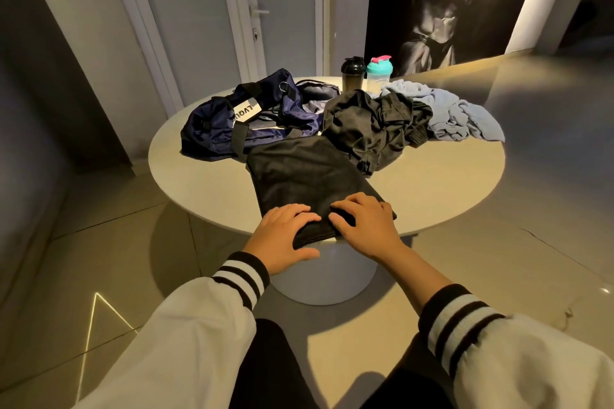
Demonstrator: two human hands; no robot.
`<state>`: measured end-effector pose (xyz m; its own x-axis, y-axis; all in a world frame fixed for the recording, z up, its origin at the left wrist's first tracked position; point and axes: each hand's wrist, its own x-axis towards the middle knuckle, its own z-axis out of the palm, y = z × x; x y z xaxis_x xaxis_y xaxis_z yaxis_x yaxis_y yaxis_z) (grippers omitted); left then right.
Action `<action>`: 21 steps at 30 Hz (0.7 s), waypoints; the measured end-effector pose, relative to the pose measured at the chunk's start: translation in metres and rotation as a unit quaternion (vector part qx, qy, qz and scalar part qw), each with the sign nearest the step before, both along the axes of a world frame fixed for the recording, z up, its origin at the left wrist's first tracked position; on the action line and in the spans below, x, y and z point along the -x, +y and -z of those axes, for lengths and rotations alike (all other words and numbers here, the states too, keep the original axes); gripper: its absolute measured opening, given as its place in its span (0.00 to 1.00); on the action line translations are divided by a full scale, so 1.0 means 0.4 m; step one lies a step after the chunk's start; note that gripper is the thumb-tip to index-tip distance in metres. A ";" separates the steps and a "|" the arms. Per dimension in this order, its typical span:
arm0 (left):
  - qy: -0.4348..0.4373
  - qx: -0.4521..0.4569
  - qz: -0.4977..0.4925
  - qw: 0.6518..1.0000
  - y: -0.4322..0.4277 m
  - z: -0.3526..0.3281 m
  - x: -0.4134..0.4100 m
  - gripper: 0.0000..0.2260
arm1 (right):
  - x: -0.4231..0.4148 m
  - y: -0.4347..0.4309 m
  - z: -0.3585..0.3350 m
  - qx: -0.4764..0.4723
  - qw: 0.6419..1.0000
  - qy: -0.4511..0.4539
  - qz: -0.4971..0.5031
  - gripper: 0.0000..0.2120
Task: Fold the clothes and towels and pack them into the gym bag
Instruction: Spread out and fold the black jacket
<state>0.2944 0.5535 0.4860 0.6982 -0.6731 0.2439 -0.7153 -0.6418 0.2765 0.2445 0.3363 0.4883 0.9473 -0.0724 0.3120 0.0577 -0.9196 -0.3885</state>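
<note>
A black garment (299,176) lies flat on the round white table (432,189), stretching from the table's middle to its near edge. My left hand (285,236) grips its near end, thumb under the hem that hangs over the edge. My right hand (362,222) lies on the same end with fingers bent onto the cloth. A navy gym bag (239,119) sits open at the back left. A crumpled black garment (372,123) is heaped at the back right, and a light blue towel (455,113) lies bunched beyond it.
Two shaker bottles stand at the table's far edge: a dark one (353,73) and a clear one with a teal lid (379,71). Doors and a large wall poster are behind the table. Tiled floor surrounds its pedestal.
</note>
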 end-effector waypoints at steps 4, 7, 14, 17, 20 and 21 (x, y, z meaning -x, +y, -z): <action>0.023 0.043 0.006 0.999 0.039 0.012 -0.009 0.22 | 0.025 -0.013 -0.008 0.000 0.999 -0.011 -0.035 0.21; 0.101 0.120 -0.008 0.988 0.056 -0.013 0.001 0.17 | 0.060 -0.017 -0.010 0.000 0.998 -0.004 -0.063 0.27; 0.156 0.327 -0.163 0.918 0.048 -0.089 0.014 0.10 | 0.060 0.005 -0.068 -0.032 0.996 -0.054 -0.070 0.15; 0.169 0.386 -0.199 0.885 0.043 -0.124 -0.008 0.06 | 0.036 0.016 -0.118 -0.103 0.991 -0.059 -0.061 0.12; 0.166 0.407 -0.232 0.868 0.046 -0.146 -0.051 0.06 | -0.006 0.031 -0.169 -0.212 0.973 -0.068 -0.053 0.08; 0.162 0.406 -0.242 0.866 0.049 -0.150 -0.067 0.07 | -0.024 0.036 -0.180 -0.237 0.968 -0.069 -0.054 0.07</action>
<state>0.3212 0.5731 0.5460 0.9712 0.0193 0.2373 -0.2164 -0.3442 0.9136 0.2540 0.3507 0.5604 0.9092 -0.1408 0.3918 0.2251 -0.6255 -0.7471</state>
